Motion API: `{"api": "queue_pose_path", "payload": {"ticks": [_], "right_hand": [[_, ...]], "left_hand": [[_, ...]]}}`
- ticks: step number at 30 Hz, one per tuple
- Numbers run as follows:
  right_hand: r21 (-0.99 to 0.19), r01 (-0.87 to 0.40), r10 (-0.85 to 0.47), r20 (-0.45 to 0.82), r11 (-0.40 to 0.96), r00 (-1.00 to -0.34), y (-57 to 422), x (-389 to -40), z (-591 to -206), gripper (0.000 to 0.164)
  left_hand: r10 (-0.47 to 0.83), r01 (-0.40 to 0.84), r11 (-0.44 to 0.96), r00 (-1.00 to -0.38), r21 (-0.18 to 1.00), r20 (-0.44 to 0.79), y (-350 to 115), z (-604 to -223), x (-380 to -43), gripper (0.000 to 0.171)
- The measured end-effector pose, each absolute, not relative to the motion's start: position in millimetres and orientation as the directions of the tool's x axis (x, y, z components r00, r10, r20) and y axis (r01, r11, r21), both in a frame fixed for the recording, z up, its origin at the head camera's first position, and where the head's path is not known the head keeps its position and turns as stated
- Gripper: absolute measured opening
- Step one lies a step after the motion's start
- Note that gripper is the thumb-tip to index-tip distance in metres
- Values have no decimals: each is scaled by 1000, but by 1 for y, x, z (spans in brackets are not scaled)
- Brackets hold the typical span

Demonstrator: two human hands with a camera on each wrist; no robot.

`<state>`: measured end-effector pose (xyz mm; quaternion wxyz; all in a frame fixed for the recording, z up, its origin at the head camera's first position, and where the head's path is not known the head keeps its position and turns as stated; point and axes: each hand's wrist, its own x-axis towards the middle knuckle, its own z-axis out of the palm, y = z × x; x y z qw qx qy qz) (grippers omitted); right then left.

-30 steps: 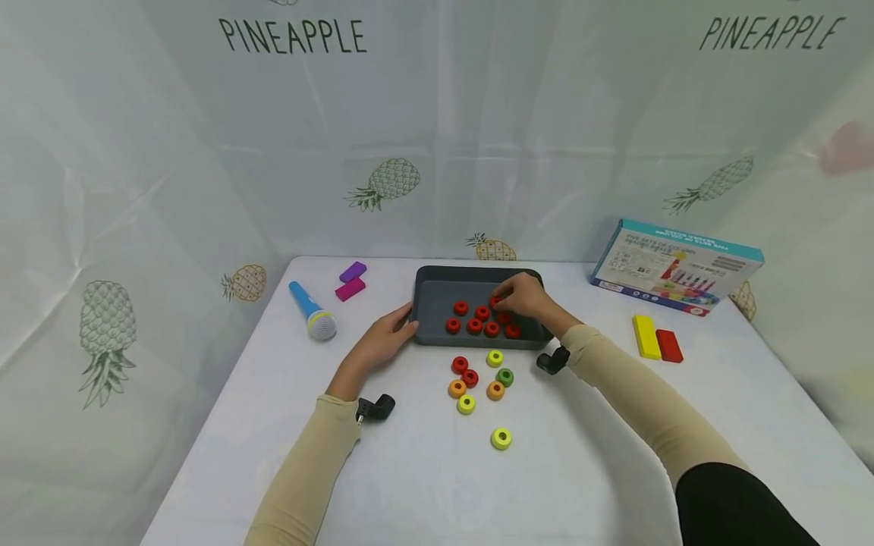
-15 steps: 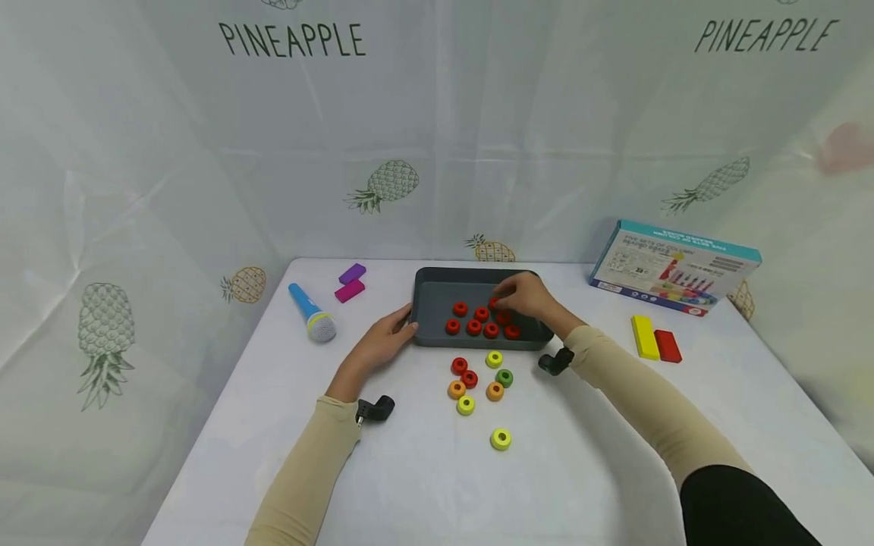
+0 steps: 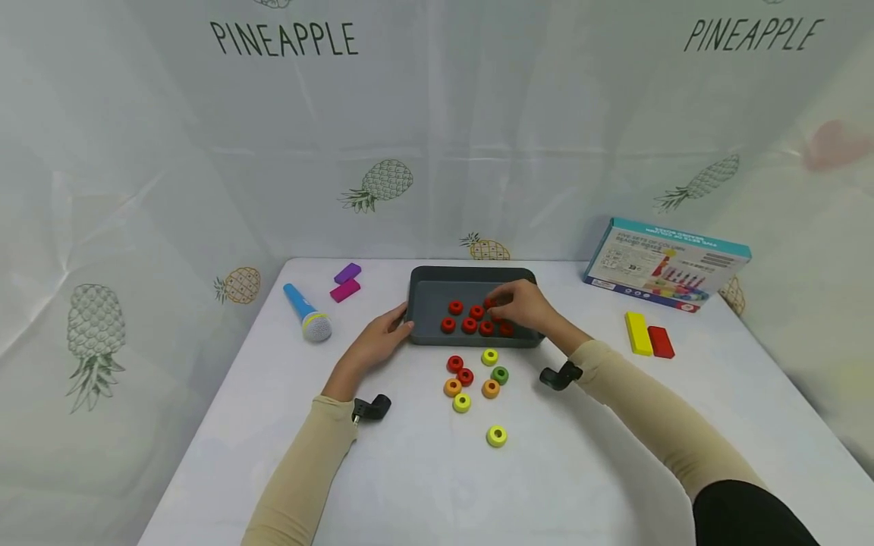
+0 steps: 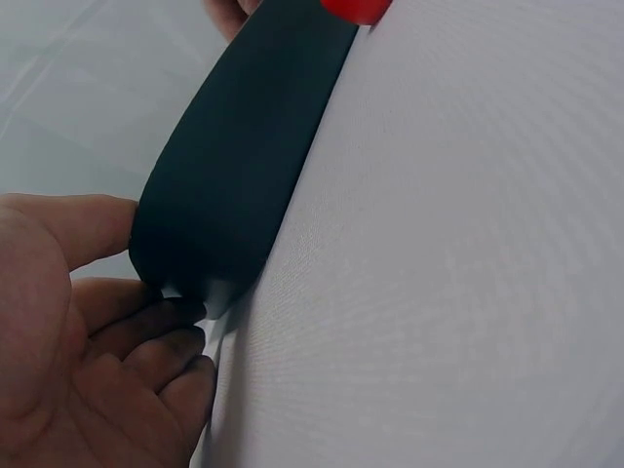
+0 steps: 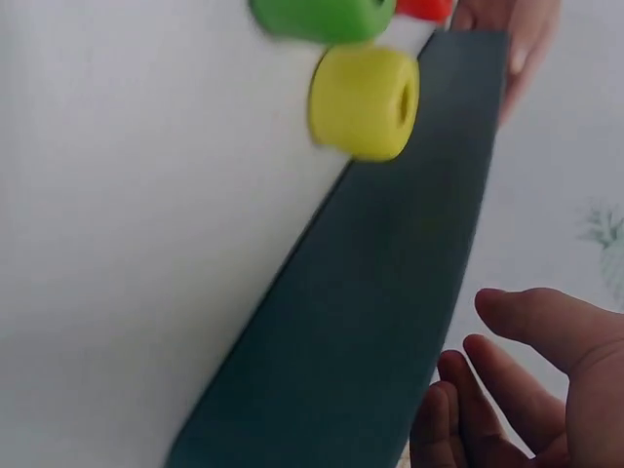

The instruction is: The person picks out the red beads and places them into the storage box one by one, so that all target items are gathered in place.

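Observation:
A dark grey rectangular tray (image 3: 437, 288) lies on the table with several red ring-shaped beads (image 3: 469, 325) in its near half. My left hand (image 3: 379, 340) holds the tray's left end; in the left wrist view the thumb is at the tray wall (image 4: 234, 146) and the fingers bend around the lower corner. Over the right part of the tray is my right hand (image 3: 524, 305), fingertips beside a red bead (image 3: 488, 302). In the right wrist view the right hand's (image 5: 531, 380) thumb and forefinger stand apart with nothing visible between them. That hand hides some beads.
Before the tray lie loose red, orange, yellow (image 3: 497, 436) and green (image 3: 500, 375) beads. To the left are a toy microphone (image 3: 306, 312) and purple and pink blocks (image 3: 345, 290). A box (image 3: 669, 264) and yellow and red blocks (image 3: 638, 334) lie to the right.
My right hand has shifted slightly right and towards me from the bead, its thumb and forefinger parting. My left hand stays at the tray's end; the head view turns a little.

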<state>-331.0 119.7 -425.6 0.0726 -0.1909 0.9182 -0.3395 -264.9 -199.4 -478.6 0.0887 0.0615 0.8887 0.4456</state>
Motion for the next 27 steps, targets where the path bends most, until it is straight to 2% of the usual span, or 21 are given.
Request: {"api": "queue_pose_path", "payload": {"ticks": [6,13,27], "right_hand": [[-680,-331,-423,34,654,-905,116,-309,-420,32],[-733,-382,-528,37,562,-849,104,-281,-418,30],[-738,-412,-581,33,534,-813,92,-246,-435,26]], "left_hand": [[202,40,598,-974,800,-102,-199,-480,-265,65],[200,49,593,-976,804,-87,-200,-478,-267,64],[189,30,610,-976,792,-108,-200,-479,-266,64]]}}
